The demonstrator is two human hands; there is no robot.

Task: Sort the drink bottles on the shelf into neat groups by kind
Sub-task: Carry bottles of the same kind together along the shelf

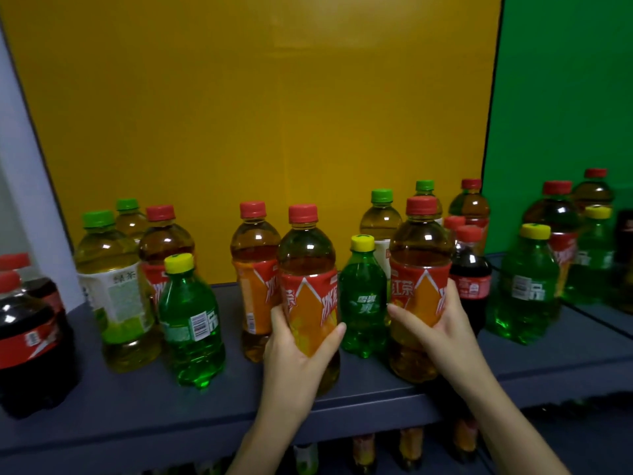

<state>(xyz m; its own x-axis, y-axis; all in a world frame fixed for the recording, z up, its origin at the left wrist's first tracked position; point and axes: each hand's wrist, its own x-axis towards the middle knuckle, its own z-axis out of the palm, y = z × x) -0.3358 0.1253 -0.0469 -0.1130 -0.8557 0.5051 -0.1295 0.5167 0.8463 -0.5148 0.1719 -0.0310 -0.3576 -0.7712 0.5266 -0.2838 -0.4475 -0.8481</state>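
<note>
Each hand grips an upright red-capped, orange-labelled plastic iced-tea bottle: left hand (297, 341) on one (308, 286), right hand (433, 323) on another (419, 279). A small green plastic soda bottle with yellow cap (363, 299) stands between them, blocking their pairing.

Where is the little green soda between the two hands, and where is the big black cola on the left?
Green soda bottle (363, 299), head view, on its label.
Black cola bottle (29, 341), head view, on its red label.
</note>
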